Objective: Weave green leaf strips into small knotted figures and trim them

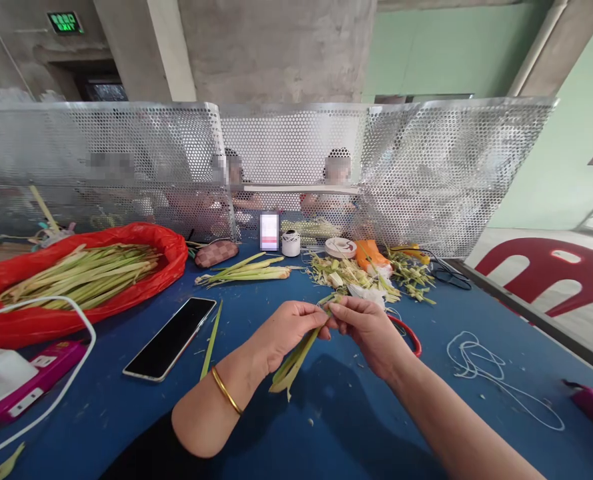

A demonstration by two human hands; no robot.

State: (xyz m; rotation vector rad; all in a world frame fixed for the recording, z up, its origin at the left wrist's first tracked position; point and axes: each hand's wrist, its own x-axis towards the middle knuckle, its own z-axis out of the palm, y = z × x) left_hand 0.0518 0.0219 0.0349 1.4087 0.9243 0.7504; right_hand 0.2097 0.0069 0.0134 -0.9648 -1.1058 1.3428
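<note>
My left hand (pixel 283 330) grips a green leaf strip (pixel 292 365) over the blue table (pixel 336 420); the strip hangs down toward me from the fingers. My right hand (pixel 369 327) pinches the strip's upper end, fingertips meeting those of the left hand. A gold bangle (pixel 226 391) circles my left wrist. Both hands are closed on the strip.
A red bag (pixel 169 248) of long green leaves lies at the left. A black phone (pixel 171 337), a pink power strip (pixel 36 377) with white cable, a leaf bundle (pixel 246 270), leaf scraps (pixel 361 275), white string (pixel 481 367) and red scissors handle (pixel 410 333) lie around. Perforated metal screen (pixel 426 167) behind; people sit beyond it.
</note>
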